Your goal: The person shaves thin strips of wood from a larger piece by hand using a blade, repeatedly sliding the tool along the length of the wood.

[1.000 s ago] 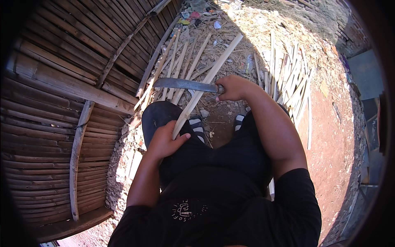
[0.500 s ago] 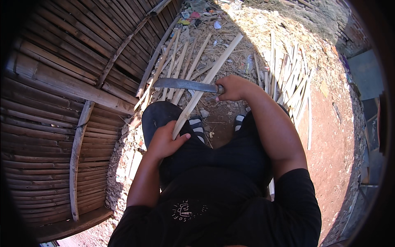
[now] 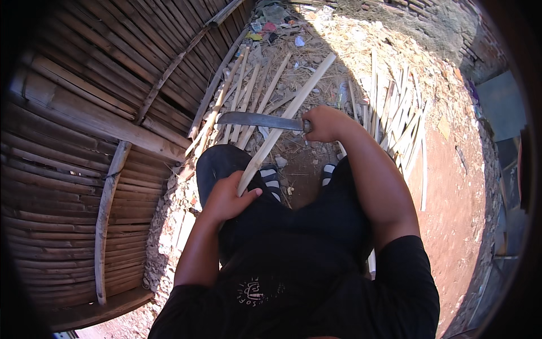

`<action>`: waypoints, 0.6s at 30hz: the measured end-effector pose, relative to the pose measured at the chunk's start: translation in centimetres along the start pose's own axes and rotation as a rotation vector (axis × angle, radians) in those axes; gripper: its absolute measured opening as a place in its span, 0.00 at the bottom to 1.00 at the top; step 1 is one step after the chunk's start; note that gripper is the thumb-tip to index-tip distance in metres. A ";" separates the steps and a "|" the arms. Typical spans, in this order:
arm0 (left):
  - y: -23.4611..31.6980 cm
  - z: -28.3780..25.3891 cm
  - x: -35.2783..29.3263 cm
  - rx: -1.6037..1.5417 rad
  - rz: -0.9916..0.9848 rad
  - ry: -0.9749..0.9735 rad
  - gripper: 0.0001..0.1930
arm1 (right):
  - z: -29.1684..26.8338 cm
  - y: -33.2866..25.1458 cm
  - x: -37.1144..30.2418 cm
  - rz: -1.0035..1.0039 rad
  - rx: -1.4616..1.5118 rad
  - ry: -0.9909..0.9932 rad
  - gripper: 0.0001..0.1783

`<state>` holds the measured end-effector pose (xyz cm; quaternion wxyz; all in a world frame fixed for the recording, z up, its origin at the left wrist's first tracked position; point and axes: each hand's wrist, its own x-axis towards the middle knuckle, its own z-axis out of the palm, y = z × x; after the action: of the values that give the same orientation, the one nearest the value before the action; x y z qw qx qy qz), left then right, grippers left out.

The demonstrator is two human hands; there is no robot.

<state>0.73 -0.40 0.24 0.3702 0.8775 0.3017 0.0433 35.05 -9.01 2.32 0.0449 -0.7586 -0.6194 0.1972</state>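
My left hand (image 3: 227, 198) is closed around the near end of a long pale bamboo strip (image 3: 291, 109), beside my left knee. The strip slants up and away to the right, its far end over the littered ground. In my right hand (image 3: 326, 123) is the handle of a machete (image 3: 262, 120), gripped in a closed fist. The blade points left and lies across the strip at about its middle; whether it touches the strip or is just above it I cannot tell. Part of the handle is hidden by my fingers.
Several bamboo strips (image 3: 248, 93) lie on the ground at the left, by a slatted bamboo wall (image 3: 73, 186). A larger pile of strips (image 3: 403, 118) lies at the right. Shavings and scraps cover the ground ahead, up to a brick wall (image 3: 418, 22). My sandalled feet are below.
The machete and my right hand have shifted slightly to the right, and the blade is a little more level. My left hand still holds the strip in nearly the same place.
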 end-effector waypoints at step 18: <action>-0.4 -0.7 -0.2 -0.137 -0.012 -0.024 0.26 | 0.4 -0.7 0.1 -0.067 -0.093 0.179 0.21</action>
<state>0.20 0.11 0.49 0.4333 0.8487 0.2989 0.0510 34.31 -8.81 2.18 0.0716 -0.7533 -0.6464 0.0981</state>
